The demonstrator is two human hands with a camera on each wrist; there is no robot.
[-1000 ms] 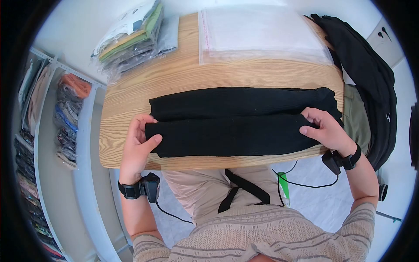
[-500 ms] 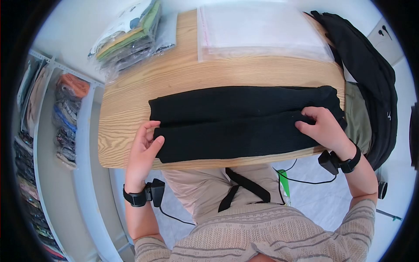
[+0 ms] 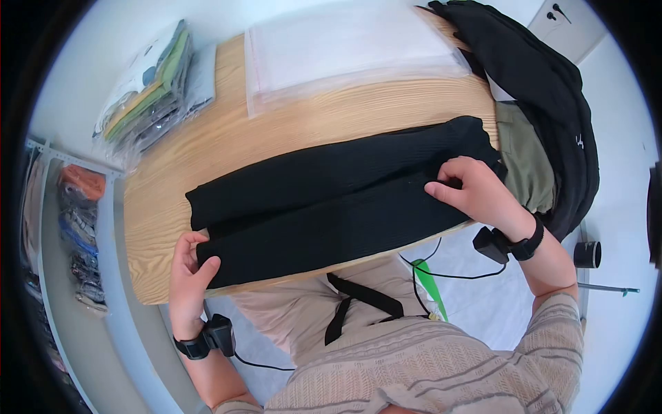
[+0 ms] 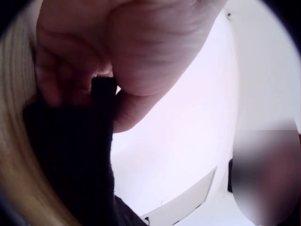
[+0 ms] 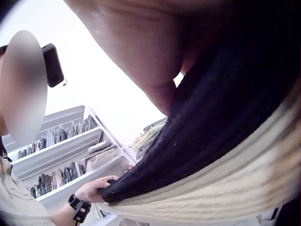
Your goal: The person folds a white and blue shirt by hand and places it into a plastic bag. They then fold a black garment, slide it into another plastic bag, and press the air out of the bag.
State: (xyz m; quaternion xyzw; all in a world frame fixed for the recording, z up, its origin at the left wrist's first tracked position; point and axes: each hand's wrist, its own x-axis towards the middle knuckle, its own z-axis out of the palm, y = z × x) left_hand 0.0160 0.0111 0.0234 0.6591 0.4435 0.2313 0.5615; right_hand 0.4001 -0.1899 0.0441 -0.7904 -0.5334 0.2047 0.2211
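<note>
Centrally, black garment (image 3: 331, 207): ribbed, long and folded, lying along the near part of the wooden table (image 3: 155, 221), with a lengthwise gap or fold down its middle.
Left hand (image 3: 189, 276): at the garment's near left corner, thumb on one side and fingers curled round the other, pinching the cloth edge.
Right hand (image 3: 479, 193): towards the garment's right end, thumb and curled fingers pinching the fabric; the exact fingertip contact is hidden by the hand and dark cloth.
Writing: a small white mark (image 3: 579, 141) shows on the black clothing (image 3: 545, 90) at the right, too small to read.
Hard to make out: both wrist views have blurred patches; the garment's layers merge into black.
Cut off: the clear plastic bags (image 3: 345, 55) at the far side reach the top of the head view.
Bagged clothes (image 3: 148, 86): stacked at the far left in clear plastic, with green, yellow, white and grey layers.
Shelving (image 3: 41, 148): at the left, holding more packed items, among them an orange bundle (image 3: 83, 181) in clear wrapping.
Olive cloth (image 3: 524, 159): at the right, beside the black clothing and partly under it.
</note>
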